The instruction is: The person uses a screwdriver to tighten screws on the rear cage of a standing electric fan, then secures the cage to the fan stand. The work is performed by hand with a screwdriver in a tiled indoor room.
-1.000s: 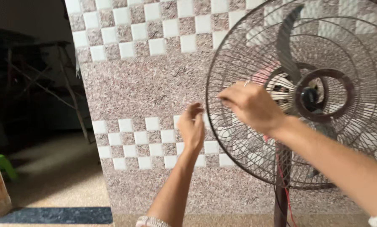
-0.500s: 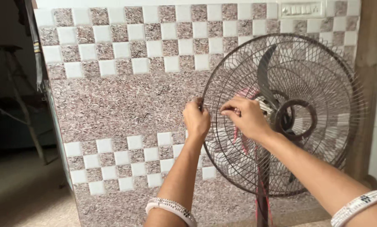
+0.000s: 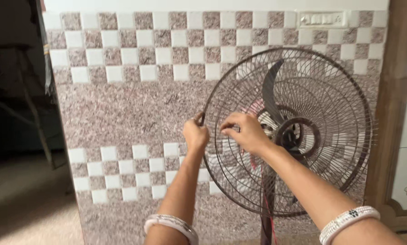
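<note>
Against the tiled wall stands a pedestal fan, right of centre in the view, its round wire guard facing the camera and a dark blade showing behind the wires. At the guard's left rim the left hand is curled shut, thumb and fingers pinching the outer ring. Just beside it, a little further in, the right hand rests on the front wires with its fingertips bunched narrowly together, gripping the mesh. Each wrist wears a white bangle. Below the guard a dark pole carries the fan, with a thin red cord running down along it. The wall is speckled pinkish stone crossed by two checkered bands of white squares. High on it, above the fan, sits a white switch plate. Right of the fan rises a brown wooden door frame. Left of the wall, a dim room opens.
</note>
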